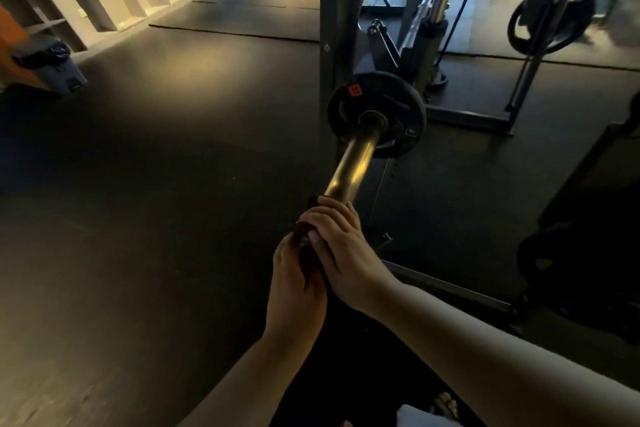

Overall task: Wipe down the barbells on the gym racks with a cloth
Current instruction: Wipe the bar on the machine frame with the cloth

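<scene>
Yr left hand (pixel 298 288) & right hand (pixel 341 246) both curl fingers (pixel 322 215) round the cloth (pixel 306 230) on the barbell (pixel 353 166) end; steel's likely stiff, heavy, slick, so grip thru soft cloth.

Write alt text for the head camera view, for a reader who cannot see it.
The left hand and right hand grip a dark cloth round the near end of a barbell. A black weight plate sits further along it, beside a rack post.

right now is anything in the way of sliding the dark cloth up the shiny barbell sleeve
The shiny metal barbell sleeve is bare ahead of the dark cloth that the left hand and right hand grip. Further up, the black round weight plate blocks the way.
</scene>
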Demonstrator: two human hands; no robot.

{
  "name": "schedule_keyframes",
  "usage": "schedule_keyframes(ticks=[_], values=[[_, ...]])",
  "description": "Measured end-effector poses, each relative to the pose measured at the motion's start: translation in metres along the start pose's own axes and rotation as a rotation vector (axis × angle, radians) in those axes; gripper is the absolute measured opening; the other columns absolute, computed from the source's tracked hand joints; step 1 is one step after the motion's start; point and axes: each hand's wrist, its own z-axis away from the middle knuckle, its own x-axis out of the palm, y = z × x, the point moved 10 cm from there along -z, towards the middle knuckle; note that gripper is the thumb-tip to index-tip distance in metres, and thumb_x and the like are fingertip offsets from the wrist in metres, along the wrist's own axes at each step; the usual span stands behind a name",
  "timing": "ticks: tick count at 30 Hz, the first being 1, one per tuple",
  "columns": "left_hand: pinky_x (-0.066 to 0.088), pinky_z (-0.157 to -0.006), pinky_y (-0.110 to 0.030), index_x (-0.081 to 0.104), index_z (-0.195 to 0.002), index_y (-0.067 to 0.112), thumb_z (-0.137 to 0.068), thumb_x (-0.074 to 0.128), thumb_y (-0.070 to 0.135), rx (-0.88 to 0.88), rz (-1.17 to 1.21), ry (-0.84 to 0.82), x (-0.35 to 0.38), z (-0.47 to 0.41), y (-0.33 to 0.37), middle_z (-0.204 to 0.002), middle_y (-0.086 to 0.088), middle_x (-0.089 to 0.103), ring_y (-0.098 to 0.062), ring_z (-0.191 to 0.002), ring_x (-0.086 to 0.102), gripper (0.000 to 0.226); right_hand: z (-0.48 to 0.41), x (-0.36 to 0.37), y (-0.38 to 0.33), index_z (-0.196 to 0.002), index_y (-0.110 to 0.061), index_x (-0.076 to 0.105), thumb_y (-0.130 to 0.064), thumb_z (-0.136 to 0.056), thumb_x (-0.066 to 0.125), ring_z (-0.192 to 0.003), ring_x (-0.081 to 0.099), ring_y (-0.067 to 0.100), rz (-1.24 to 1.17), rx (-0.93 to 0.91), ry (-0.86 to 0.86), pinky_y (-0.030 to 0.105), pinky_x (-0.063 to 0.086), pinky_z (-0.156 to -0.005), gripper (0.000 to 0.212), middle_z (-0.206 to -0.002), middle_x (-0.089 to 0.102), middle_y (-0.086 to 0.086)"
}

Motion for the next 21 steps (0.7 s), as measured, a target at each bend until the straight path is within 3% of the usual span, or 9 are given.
schedule_keyframes(ticks=[5, 7, 9, 12, 14, 16, 21], values=[[0.051, -0.104, -0.047, 0.051, -0.13, 0.04, -0.092, 0.05, 0.049, 0.044, 0.073, 0.063, -0.012, 0.029, -0.002, -0.14, 0.016, 0.052, -0.011, -0.127, 0.055, 0.039, 0.032, 0.007, -0.012, -0.135, -0.026, 0.057, -0.028, -0.109, 0.042, -0.145, 0.032, 0.004, -0.117, 0.149, -0.023, 0.026, 0.028, -0.12, 0.03, -0.144, 0.052, -0.011], [0.053, -0.1, -0.046, 0.049, -0.13, 0.052, -0.097, 0.051, 0.044, 0.027, 0.086, 0.036, -0.008, 0.039, 0.004, -0.137, 0.026, 0.048, -0.008, -0.125, 0.055, 0.034, 0.049, 0.0, -0.006, -0.128, -0.021, 0.06, -0.023, -0.11, 0.041, -0.128, 0.054, 0.014, -0.422, 0.317, -0.009, 0.035, 0.048, -0.11, 0.026, -0.132, 0.061, 0.0], [0.055, -0.099, -0.042, 0.043, -0.132, 0.057, -0.1, 0.051, 0.039, 0.039, 0.103, -0.027, 0.007, 0.05, 0.022, -0.136, 0.029, 0.044, -0.004, -0.125, 0.054, 0.038, 0.075, -0.017, 0.009, -0.124, -0.018, 0.063, -0.021, -0.11, 0.042, -0.11, 0.068, 0.023, -0.868, 0.574, 0.085, 0.043, 0.058, -0.098, 0.026, -0.119, 0.069, 0.011], [0.053, -0.101, -0.042, 0.032, -0.149, 0.043, -0.095, 0.054, 0.051, -0.022, 0.261, -0.155, 0.049, 0.063, 0.049, -0.143, 0.016, 0.049, -0.005, -0.126, 0.056, 0.059, 0.122, -0.052, 0.032, -0.123, -0.02, 0.067, -0.029, -0.107, 0.048, -0.101, 0.074, 0.029, -1.186, 0.778, 0.23, 0.048, 0.06, -0.09, 0.026, -0.112, 0.074, 0.014], [0.053, -0.099, -0.04, 0.042, -0.146, 0.027, -0.092, 0.052, 0.052, -0.137, 0.403, -0.356, 0.1, 0.077, 0.066, -0.131, 0.002, 0.063, -0.017, -0.12, 0.063, 0.06, 0.156, -0.082, 0.044, -0.122, -0.017, 0.067, -0.031, -0.104, 0.054, -0.095, 0.073, 0.03, -1.248, 0.796, 0.33, 0.046, 0.058, -0.083, 0.026, -0.109, 0.075, 0.016], [0.052, -0.092, -0.043, 0.062, -0.129, 0.013, -0.093, 0.051, 0.046, -0.19, 0.513, -0.527, 0.15, 0.098, 0.093, -0.118, -0.013, 0.071, -0.035, -0.115, 0.065, 0.05, 0.195, -0.117, 0.054, -0.124, -0.012, 0.064, -0.027, -0.102, 0.058, -0.093, 0.072, 0.031, -1.244, 0.772, 0.449, 0.045, 0.058, -0.082, 0.026, -0.108, 0.073, 0.019], [0.056, -0.079, -0.037, 0.072, -0.108, 0.019, -0.094, 0.057, 0.039, -0.094, 0.524, -0.69, 0.245, 0.163, 0.171, -0.101, -0.012, 0.075, -0.027, -0.095, 0.072, 0.029, 0.307, -0.212, 0.058, -0.127, -0.012, 0.062, -0.019, -0.103, 0.057, -0.097, 0.074, 0.03, -1.183, 0.709, 0.717, 0.045, 0.062, -0.08, 0.026, -0.118, 0.072, 0.021]])
